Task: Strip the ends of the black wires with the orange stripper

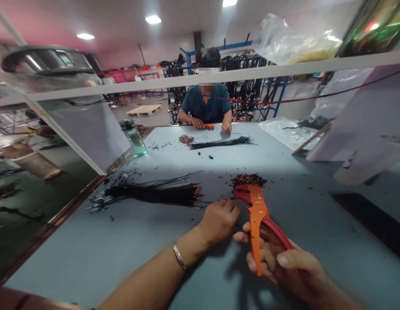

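Observation:
My right hand point(277, 258) is wrapped round a wire stripper point(257, 209) with an orange body and a red handle. The tool's red jaw end points away from me, over a heap of short black and copper-coloured offcuts point(248, 180). Just left of the tool, my left hand point(219, 221) is closed in a pinch, with a thin black wire showing at its fingers; the fingertips are partly hidden. Beyond my left wrist lies a bundle of black wires point(154, 193), with bare copper-coloured ends on the right and blue and white ends on the left.
Across the table point(122, 241), a person point(206, 103) sits with an orange tool near one hand. Before them lie another wire bundle point(219, 143) and an offcut pile point(186, 139). A bottle point(135, 140) stands at the left edge; a dark strip point(368, 219) lies right.

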A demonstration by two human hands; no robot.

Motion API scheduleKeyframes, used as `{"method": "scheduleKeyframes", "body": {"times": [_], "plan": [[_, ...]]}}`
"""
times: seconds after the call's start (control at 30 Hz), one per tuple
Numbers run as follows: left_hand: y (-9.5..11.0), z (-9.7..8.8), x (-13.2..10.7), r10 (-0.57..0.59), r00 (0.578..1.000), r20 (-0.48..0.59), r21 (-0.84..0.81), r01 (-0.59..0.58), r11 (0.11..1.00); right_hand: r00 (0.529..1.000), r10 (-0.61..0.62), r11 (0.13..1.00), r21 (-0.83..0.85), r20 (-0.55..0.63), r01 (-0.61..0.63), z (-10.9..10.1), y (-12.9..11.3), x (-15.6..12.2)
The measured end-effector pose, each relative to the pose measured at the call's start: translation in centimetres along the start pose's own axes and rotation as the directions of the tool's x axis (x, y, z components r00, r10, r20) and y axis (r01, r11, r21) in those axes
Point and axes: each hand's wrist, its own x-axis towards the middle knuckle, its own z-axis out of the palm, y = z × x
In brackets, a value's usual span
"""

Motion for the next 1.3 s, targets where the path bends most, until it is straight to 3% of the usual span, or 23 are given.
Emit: {"method": "scheduleKeyframes", "body": {"times": [0.27, 0.53, 0.9, 0.97, 1.07, 1.17, 1.3], "plan": [[-0.3, 0.2, -0.1, -0.124, 0.992, 0.025, -0.103, 0.126, 0.987, 0.996, -0.044, 0.997, -0.068, -0.077, 0.039, -0.5, -0.3, 0.0], [-0.7, 0.6, -0.2, -0.117, 0.993, -0.02, -0.216, 0.11, 0.97, 0.985, -0.084, 0.993, -0.094, -0.153, 0.07, -0.6, -0.9, -0.2], [-0.8, 0.3, 0.0, -0.233, 0.973, -0.008, -0.199, 0.226, 0.954, 0.993, -0.053, 0.992, -0.119, -0.108, 0.04, -1.3, -1.4, 0.0], [-0.6, 0.1, 0.0, -0.203, 0.978, -0.045, -0.135, 0.196, 0.971, 0.996, -0.042, 0.99, -0.14, -0.083, 0.03, -1.3, -1.4, 0.0], [-0.3, -0.2, -0.1, -0.013, 0.992, -0.128, -0.101, 0.001, 0.995, 0.997, -0.044, 0.986, -0.166, -0.071, 0.031, -1.5, -1.4, 0.0], [0.0, -0.2, -0.2, 0.174, 0.973, -0.149, -0.261, -0.209, 0.943, 0.994, -0.061, 0.983, -0.178, -0.086, 0.045, -1.7, -1.4, 0.0], [0.2, -0.1, -0.3, 0.141, 0.98, -0.138, -0.544, -0.194, 0.816, 0.994, -0.057, 0.981, -0.19, -0.097, 0.038, -1.6, -1.4, 0.2]]}}
